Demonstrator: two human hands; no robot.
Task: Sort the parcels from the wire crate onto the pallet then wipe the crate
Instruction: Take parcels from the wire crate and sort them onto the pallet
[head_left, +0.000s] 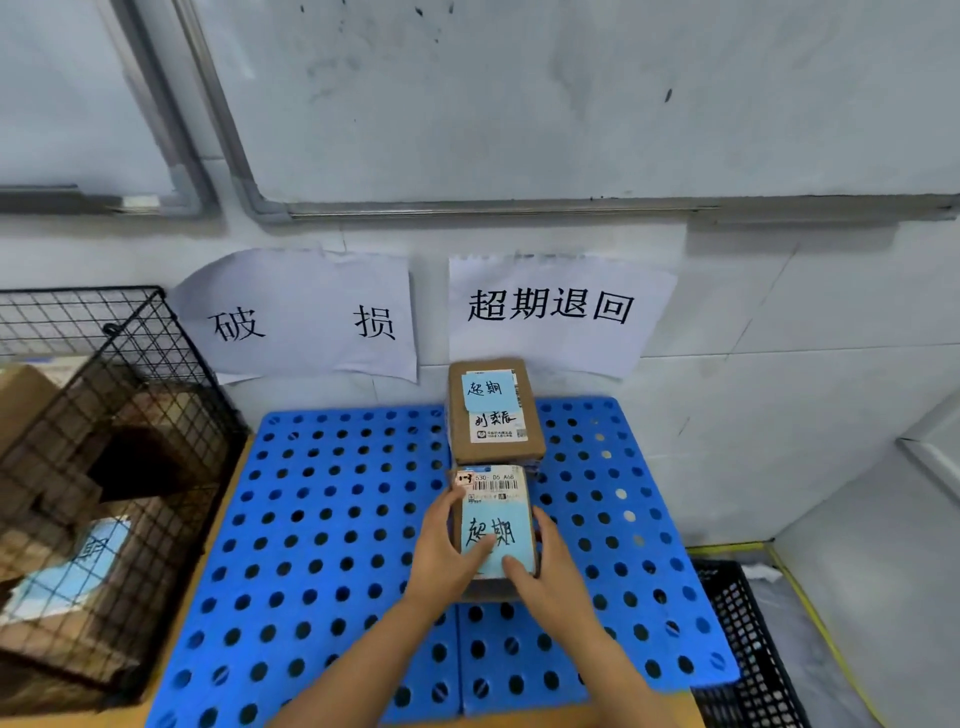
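A small brown parcel (497, 512) with a blue handwritten note and a barcode label lies on the blue perforated pallet (322, 519), near its middle. My left hand (447, 551) grips its left side, thumb on the blue note. My right hand (545, 566) holds its right side, thumb on top. Just behind it, touching, sits a second brown parcel (493, 410) with a blue note, against the wall. The black wire crate (119, 395) stands at the left and holds several brown boxes, one with a blue note (78, 566).
Two paper signs hang on the wall behind the pallet, one on the left (306, 317) and one on the right (556, 312), above the two parcels. A black plastic crate (743, 639) sits at the pallet's right edge. A yellow floor line (810, 608) runs at the right.
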